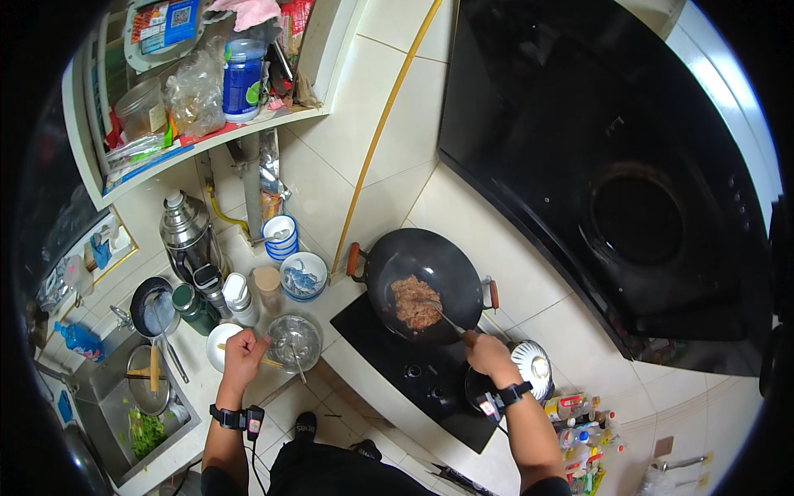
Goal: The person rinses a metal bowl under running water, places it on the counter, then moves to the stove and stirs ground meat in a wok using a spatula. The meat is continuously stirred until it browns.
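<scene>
My right hand [487, 354] grips the wooden handle of a metal spatula [448, 320], whose head rests in browned minced meat [412, 301]. The meat lies in a black two-handled wok [459, 273] on the stove. My left hand [245, 352] is loosely closed above a white plate [217, 341], beside a glass bowl [307, 328]. The bowl holds a metal utensil. Light wooden chopsticks [272, 363] pass at my left hand and over the bowl's edge; whether my fingers hold them I cannot tell.
A black cooktop [384, 353] carries the wok, with a lidded pot [532, 366] to its right. Bottles [574, 406] stand beyond. At left are a steel sink [105, 403] with leafy greens [147, 434], a small pan [139, 297] and a thermos flask [186, 229]. A black range hood [558, 155] hangs overhead.
</scene>
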The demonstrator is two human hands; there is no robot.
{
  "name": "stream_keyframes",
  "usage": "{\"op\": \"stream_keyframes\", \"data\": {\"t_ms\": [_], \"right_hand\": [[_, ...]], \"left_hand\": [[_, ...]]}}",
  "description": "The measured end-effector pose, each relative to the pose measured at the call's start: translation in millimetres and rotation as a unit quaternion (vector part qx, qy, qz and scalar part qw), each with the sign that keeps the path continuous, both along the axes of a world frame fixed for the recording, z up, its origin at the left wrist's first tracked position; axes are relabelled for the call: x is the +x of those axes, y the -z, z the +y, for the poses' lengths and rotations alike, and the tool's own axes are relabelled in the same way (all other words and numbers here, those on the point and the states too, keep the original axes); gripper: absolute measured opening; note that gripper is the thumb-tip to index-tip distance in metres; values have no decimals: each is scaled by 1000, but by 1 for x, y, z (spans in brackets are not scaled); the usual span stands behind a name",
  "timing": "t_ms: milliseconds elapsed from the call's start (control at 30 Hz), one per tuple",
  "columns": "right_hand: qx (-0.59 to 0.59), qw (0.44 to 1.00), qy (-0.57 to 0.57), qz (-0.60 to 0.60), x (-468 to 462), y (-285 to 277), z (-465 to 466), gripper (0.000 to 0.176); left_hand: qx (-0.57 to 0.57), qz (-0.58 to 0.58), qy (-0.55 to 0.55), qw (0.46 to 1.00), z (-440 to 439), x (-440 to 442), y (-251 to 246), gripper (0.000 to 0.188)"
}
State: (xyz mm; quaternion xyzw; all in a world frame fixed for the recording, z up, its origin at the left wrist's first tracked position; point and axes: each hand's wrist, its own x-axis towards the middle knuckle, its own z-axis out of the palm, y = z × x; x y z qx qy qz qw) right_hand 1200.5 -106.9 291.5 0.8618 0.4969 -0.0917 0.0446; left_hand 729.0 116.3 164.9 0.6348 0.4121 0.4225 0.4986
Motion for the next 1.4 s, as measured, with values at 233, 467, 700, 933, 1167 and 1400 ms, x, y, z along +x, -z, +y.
{"op": "stream_keyframes", "data": {"t_ms": [233, 467, 700, 933, 1167, 1400], "right_hand": [[34, 999, 31, 28, -30, -10, -8, 32], [1, 998, 58, -15, -38, -7, -21, 35], [-37, 999, 28, 14, -46, -17, -21, 28], [-6, 999, 48, -23, -56, -13, -18, 34], [-8, 999, 42, -9, -61, 11, -11, 32], [-77, 996, 31, -46, -50, 14, -16, 35]], "left_hand": [[26, 29, 50, 998, 15, 5, 3, 50], [8, 39, 93, 995, 11, 13, -6, 49], [24, 35, 96, 995, 3, 11, -4, 50], [21, 33, 95, 995, 4, -4, -2, 50], [31, 37, 92, 995, 8, -15, 2, 51], [38, 49, 84, 994, 13, -16, -1, 50]]}}
